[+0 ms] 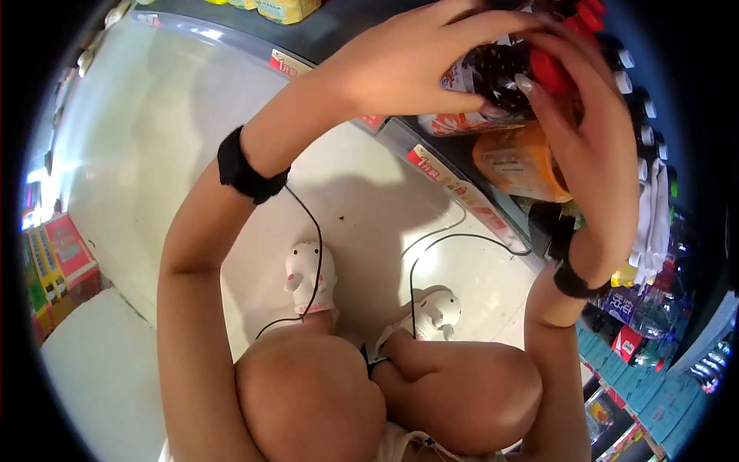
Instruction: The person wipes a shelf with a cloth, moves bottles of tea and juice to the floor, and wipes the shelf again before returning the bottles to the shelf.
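Bare knees [308, 400] fill the bottom of the view, the person crouched low, with two white animal-face slippers [310, 277] planted on the pale floor [154, 154] beyond them. Higher up, the left hand [400, 65] is curled over the body of a dark bottle [493, 73] lying tilted at the shelf edge [454, 185], fingers wrapped across its label. The right hand [596, 146] cups the neck end, thumb against the red cap [550, 73]. Its palm hides much of the bottle's neck, and an orange bottle [516, 162] underneath is partly covered. Farther drinks [639, 308] blur into the dark rim.
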### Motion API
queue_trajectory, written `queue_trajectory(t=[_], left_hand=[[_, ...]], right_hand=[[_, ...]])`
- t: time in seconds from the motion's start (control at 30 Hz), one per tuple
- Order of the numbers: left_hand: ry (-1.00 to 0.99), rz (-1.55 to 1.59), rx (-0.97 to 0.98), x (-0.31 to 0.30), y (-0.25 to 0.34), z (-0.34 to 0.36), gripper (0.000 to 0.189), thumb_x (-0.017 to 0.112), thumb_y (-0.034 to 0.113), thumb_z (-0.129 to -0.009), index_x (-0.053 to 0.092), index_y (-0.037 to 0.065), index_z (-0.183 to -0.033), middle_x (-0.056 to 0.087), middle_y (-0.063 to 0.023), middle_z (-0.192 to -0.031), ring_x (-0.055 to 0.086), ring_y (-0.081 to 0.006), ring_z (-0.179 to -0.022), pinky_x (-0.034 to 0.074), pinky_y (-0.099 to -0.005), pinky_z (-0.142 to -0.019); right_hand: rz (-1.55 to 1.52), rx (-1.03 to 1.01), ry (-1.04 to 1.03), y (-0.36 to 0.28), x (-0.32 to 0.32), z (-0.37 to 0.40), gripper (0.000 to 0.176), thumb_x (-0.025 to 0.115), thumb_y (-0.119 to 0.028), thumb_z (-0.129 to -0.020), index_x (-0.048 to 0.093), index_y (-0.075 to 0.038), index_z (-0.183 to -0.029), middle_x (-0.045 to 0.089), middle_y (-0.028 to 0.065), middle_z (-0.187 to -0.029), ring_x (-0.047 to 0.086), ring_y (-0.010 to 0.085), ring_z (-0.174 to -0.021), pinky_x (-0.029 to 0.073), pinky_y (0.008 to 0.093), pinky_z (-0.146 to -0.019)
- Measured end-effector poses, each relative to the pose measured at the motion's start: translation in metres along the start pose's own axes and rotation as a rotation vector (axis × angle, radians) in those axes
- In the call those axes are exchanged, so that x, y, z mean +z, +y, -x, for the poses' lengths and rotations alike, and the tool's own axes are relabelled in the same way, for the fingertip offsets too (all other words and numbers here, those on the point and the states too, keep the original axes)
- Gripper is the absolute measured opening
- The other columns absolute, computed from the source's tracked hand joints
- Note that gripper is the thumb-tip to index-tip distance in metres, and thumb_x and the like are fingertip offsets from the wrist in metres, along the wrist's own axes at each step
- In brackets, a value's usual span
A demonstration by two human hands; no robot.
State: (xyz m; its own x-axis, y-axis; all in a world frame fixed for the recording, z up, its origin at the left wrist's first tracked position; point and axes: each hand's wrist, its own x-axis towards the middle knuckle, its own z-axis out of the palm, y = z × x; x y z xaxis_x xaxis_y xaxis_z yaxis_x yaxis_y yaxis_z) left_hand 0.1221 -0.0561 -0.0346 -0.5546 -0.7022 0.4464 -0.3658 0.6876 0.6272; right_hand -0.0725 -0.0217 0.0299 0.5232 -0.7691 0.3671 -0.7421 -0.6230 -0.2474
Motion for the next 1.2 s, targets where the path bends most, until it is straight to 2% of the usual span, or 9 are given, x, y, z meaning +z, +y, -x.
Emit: queue_trajectory(t=[0.07, 0.13, 0.17, 0.27, 0.37, 0.47, 0.63, 0.87, 1.2], left_hand=[[0.183, -0.015, -0.085, 0.024, -0.009, 0.02, 0.082, 0.079, 0.022, -0.066, 0.042, 0.013, -0.138, 0.053, -0.0143, -0.113, 0.054, -0.0328, -0.096, 0.047, -0.0349, -0.083], [0.101, -0.079, -0.205, 0.046, -0.016, 0.044, 0.092, 0.08, 0.03, -0.068, 0.03, 0.01, -0.142, 0.048, -0.0191, -0.121, 0.05, -0.0382, -0.107, 0.044, -0.0388, -0.092], [0.16, -0.095, -0.185, 0.059, -0.019, 0.055, 0.095, 0.076, 0.039, -0.07, 0.025, 0.009, -0.144, 0.048, -0.0216, -0.112, 0.049, -0.0404, -0.105, 0.043, -0.0429, -0.09], [0.083, 0.036, -0.345, 0.091, -0.017, 0.076, 0.096, 0.076, 0.032, -0.072, 0.019, 0.004, -0.145, 0.045, -0.0235, -0.122, 0.048, -0.041, -0.112, 0.042, -0.0419, -0.095], [0.218, 0.066, -0.358, 0.112, -0.015, 0.076, 0.098, 0.077, 0.028, -0.072, 0.017, 0.002, -0.145, 0.041, -0.0253, -0.13, 0.045, -0.0419, -0.118, 0.041, -0.041, -0.098], [0.163, 0.087, -0.446, 0.115, -0.017, 0.067, 0.101, 0.078, 0.026, -0.071, 0.015, -0.002, -0.144, 0.038, -0.0276, -0.134, 0.042, -0.0424, -0.122, 0.039, -0.0403, -0.101], [0.159, 0.122, -0.435, 0.118, -0.027, 0.051, 0.111, 0.081, 0.029, -0.069, 0.007, -0.008, -0.143, 0.037, -0.0321, -0.133, 0.041, -0.0428, -0.124, 0.037, -0.0391, -0.103], [0.22, 0.054, -0.402, 0.128, -0.03, 0.04, 0.115, 0.083, 0.029, -0.067, 0.005, -0.009, -0.143, 0.035, -0.0334, -0.134, 0.041, -0.0434, -0.124, 0.037, -0.0391, -0.103], [0.277, 0.101, -0.316, 0.123, -0.031, 0.042, 0.106, 0.085, 0.025, -0.063, 0.019, -0.005, -0.14, 0.036, -0.0294, -0.135, 0.04, -0.0416, -0.126, 0.035, -0.0398, -0.104]], right_hand=[[-0.019, -0.072, -0.031, 0.011, 0.004, -0.008, 0.037, 0.06, -0.002, -0.086, 0.055, -0.007, -0.122, 0.058, 0.0139, -0.119, 0.059, 0.0291, -0.105, 0.048, 0.0338, -0.089], [-0.011, -0.037, 0.054, 0.02, 0.008, -0.004, 0.037, 0.066, -0.005, -0.081, 0.059, -0.01, -0.116, 0.059, 0.0149, -0.111, 0.06, 0.0294, -0.097, 0.049, 0.0343, -0.082], [-0.016, -0.039, 0.086, 0.021, 0.008, -0.003, 0.036, 0.07, -0.009, -0.077, 0.061, -0.009, -0.112, 0.06, 0.0149, -0.104, 0.06, 0.0315, -0.091, 0.049, 0.0353, -0.079], [0.014, 0.024, 0.189, 0.018, 0.015, 0.003, 0.036, 0.076, -0.015, -0.071, 0.064, -0.008, -0.105, 0.061, 0.0137, -0.094, 0.06, 0.0335, -0.083, 0.05, 0.037, -0.073], [0.054, 0.034, 0.306, 0.015, 0.026, 0.009, 0.037, 0.078, -0.017, -0.069, 0.064, -0.007, -0.102, 0.061, 0.0128, -0.092, 0.06, 0.0333, -0.08, 0.05, 0.0375, -0.071], [0.065, 0.023, 0.375, 0.017, 0.03, 0.009, 0.038, 0.079, -0.017, -0.069, 0.065, -0.006, -0.102, 0.061, 0.0125, -0.091, 0.059, 0.0327, -0.081, 0.049, 0.0375, -0.071], [0.119, 0.038, 0.448, 0.021, 0.038, 0.01, 0.039, 0.077, -0.017, -0.071, 0.064, -0.008, -0.107, 0.06, 0.0116, -0.097, 0.055, 0.033, -0.089, 0.046, 0.04, -0.078], [0.175, 0.053, 0.559, 0.027, 0.049, 0.011, 0.042, 0.074, -0.016, -0.073, 0.062, -0.012, -0.113, 0.057, 0.0097, -0.102, 0.051, 0.033, -0.092, 0.045, 0.0416, -0.08], [0.173, 0.124, 0.574, 0.015, 0.05, 0.017, 0.042, 0.073, -0.015, -0.073, 0.061, -0.015, -0.114, 0.057, 0.0096, -0.102, 0.05, 0.0323, -0.088, 0.045, 0.0403, -0.076]])
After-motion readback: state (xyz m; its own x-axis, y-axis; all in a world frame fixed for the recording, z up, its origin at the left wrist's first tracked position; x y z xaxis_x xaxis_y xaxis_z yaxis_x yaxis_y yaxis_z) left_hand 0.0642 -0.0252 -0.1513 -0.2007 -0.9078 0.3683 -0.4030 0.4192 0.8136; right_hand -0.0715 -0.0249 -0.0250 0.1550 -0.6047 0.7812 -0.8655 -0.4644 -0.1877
